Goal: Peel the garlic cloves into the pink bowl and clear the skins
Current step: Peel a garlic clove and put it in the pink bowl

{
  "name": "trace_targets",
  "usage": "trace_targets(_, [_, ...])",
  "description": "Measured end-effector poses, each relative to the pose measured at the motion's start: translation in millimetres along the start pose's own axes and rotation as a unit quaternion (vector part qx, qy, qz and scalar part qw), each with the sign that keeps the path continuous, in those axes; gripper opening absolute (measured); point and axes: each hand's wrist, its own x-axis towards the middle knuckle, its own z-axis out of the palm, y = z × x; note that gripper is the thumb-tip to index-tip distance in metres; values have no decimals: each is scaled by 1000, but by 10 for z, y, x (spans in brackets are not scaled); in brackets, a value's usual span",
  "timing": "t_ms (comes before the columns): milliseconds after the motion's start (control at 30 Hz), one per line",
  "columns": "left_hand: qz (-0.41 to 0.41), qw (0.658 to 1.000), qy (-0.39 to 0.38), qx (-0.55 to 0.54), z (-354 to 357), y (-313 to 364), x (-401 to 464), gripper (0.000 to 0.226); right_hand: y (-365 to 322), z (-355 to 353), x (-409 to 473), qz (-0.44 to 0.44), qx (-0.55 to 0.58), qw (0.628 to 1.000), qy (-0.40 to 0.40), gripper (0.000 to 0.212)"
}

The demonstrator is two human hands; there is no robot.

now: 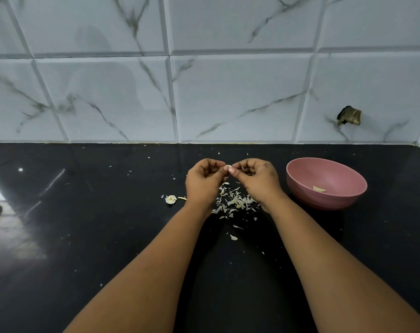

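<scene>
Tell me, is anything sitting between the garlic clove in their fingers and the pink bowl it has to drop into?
Nothing visible blocks the way. Both hands, left hand and right hand, pinch the garlic clove above the counter. The pink bowl stands open just beyond the right hand; the garlic skins lie flat beneath the hands.

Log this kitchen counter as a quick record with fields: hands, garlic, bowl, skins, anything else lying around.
left hand: left hand pinches the garlic clove
right hand: right hand pinches the same clove, above the counter
bowl: pink bowl right of the hands, one peeled clove inside
skins: skins scattered on the black counter below the hands
other: garlic root stub left of the left hand
</scene>
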Motion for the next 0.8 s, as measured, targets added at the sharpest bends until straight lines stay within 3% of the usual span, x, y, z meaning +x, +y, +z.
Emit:
trace_targets(267, [6,1000,-12,21,52,-39,-53,21,7,-15,14,-95,-138,985,38,6])
trace_targets(500, [7,996,-18,83,-22,-45,9,7,8,-4,-14,-137,-153,979,19,3])
trace_targets(800, [-54,995,-80,-38,-30,29,-6,7,-27,-14,14,-10,-19,1000,-11,9])
